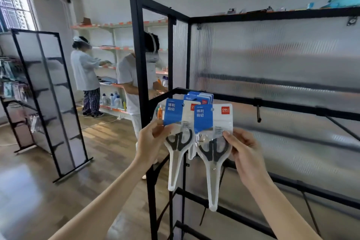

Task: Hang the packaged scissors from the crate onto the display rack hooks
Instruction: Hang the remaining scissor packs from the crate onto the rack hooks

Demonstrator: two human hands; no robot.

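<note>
I hold two packaged scissors in front of the black display rack. My left hand pinches the left pack at its left edge, just below the blue card. My right hand pinches the right pack at its right edge beside the black handles. Each pack has a blue and white card above a clear blister with the blades pointing down. Behind them, several more packs hang on the rack's upper bar. A bare black hook sticks out of that bar to the right. The crate is not in view.
The rack has ribbed translucent panels and lower black bars. A second panel rack stands on the wooden floor at left. Two people work at white wall shelves with bottles behind the rack frame.
</note>
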